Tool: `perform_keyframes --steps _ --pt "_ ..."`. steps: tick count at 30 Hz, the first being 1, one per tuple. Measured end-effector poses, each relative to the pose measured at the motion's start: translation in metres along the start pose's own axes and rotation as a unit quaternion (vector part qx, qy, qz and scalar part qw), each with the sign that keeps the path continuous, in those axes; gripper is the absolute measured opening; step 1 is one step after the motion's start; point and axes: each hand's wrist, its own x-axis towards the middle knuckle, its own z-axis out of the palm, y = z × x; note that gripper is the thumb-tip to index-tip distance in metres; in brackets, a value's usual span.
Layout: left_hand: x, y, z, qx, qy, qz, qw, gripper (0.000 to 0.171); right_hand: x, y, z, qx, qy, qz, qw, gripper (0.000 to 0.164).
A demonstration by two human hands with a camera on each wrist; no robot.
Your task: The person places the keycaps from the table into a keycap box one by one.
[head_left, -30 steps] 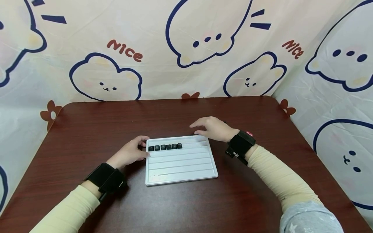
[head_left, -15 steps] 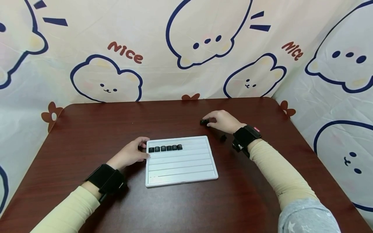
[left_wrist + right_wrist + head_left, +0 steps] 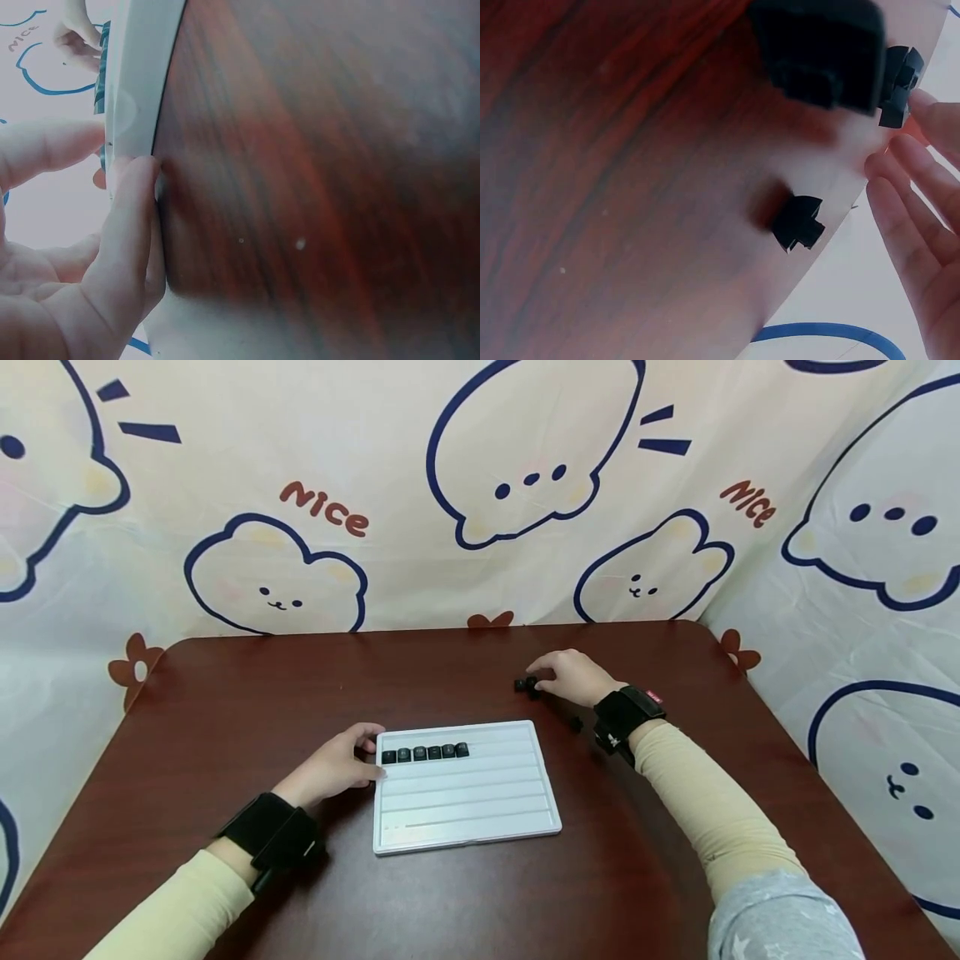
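A white ridged board [image 3: 465, 806] lies on the table, with a row of several black keycaps [image 3: 426, 752] in its top groove. My left hand [image 3: 337, 767] grips the board's left edge; in the left wrist view, the left-hand fingers [image 3: 124, 240] lie against its rim [image 3: 142, 75]. Beyond the board's upper right corner, my right hand [image 3: 573, 677] pinches at a black keycap [image 3: 533, 688], its thumb and index finger curled toward it. A second loose keycap [image 3: 519, 685] sits just left of it. The exact finger contact is partly hidden.
Another loose black keycap [image 3: 576, 724] lies beneath the right wrist, looming large in the right wrist view. The brown wooden table [image 3: 450, 902] ends at a patterned cloth backdrop [image 3: 420, 577] behind and at the sides.
My right hand has moved from above the board's upper right corner, back and right, to the loose keycaps. The left hand stays on the board's edge; the head view has tilted slightly upward.
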Motion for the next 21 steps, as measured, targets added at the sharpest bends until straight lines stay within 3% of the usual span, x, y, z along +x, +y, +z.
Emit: perform_keyframes --steps 21 --pt "0.001 -0.001 0.000 0.003 0.001 0.000 1.0000 0.062 0.012 0.001 0.007 -0.019 -0.012 -0.014 1.000 0.029"
